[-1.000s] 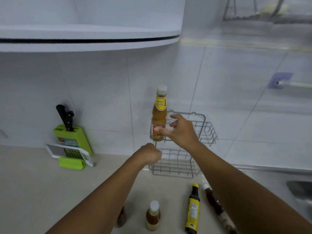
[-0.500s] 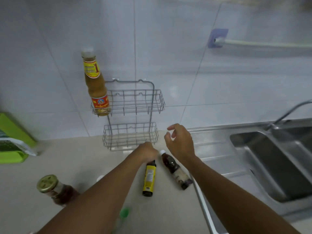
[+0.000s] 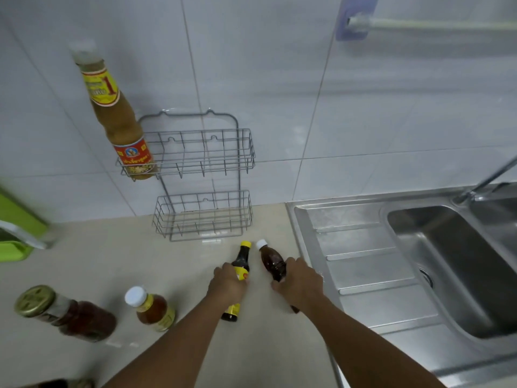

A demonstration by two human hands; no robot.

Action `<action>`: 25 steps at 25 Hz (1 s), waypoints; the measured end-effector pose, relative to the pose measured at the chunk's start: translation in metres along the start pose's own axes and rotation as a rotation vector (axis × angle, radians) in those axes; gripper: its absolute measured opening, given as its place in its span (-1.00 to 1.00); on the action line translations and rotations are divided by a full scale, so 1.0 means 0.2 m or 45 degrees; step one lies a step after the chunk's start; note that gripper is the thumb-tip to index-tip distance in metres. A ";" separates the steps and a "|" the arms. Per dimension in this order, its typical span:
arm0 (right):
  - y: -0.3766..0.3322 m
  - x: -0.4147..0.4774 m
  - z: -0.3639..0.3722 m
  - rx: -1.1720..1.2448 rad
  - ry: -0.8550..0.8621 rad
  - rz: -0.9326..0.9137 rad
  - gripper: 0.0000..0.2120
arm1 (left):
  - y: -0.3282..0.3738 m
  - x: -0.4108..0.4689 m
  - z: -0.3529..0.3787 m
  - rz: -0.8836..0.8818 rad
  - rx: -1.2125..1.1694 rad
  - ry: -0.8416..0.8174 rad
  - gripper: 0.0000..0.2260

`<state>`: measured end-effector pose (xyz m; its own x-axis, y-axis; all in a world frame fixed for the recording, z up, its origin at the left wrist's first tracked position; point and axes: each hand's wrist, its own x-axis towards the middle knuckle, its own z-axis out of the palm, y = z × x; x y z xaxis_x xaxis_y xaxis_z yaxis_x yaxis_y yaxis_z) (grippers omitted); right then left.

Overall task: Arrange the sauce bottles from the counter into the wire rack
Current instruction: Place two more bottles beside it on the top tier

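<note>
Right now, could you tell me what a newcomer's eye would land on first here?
Probably the tall orange sauce bottle standing in the left end of the wire rack's upper basket. Next, the left hand on the yellow-capped dark bottle and the right hand on the white-capped brown bottle, both lying on the counter.

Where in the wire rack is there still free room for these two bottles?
The upper basket is bare right of the tall orange sauce bottle in its left corner. The lower basket looks wholly empty. It is crowded on the counter in front, where both hands grip lying bottles.
</note>
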<state>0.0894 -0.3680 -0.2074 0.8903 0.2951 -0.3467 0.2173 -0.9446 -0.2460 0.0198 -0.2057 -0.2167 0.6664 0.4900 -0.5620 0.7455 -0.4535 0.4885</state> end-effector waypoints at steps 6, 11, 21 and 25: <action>0.05 -0.09 -0.19 0.771 0.032 -0.053 -0.70 | 0.14 -0.19 -0.31 0.170 -0.880 -0.239 -0.71; -0.16 -0.22 -0.67 1.229 0.289 -0.321 -0.77 | 0.34 -0.47 -0.75 0.471 -1.380 -0.440 -0.68; -0.85 -0.10 -1.23 1.200 0.610 -0.657 -0.55 | 0.59 -0.49 -1.47 1.063 -0.534 0.629 -0.59; -0.98 0.08 -1.17 1.134 0.558 -0.593 -0.52 | 0.56 -0.34 -1.47 1.070 -0.528 0.768 -0.60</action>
<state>0.1546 -0.2114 0.0481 0.8994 0.3526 0.2584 0.3593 -0.2594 -0.8964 0.0626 -0.0708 0.0710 0.7757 0.4767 0.4135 -0.0739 -0.5821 0.8098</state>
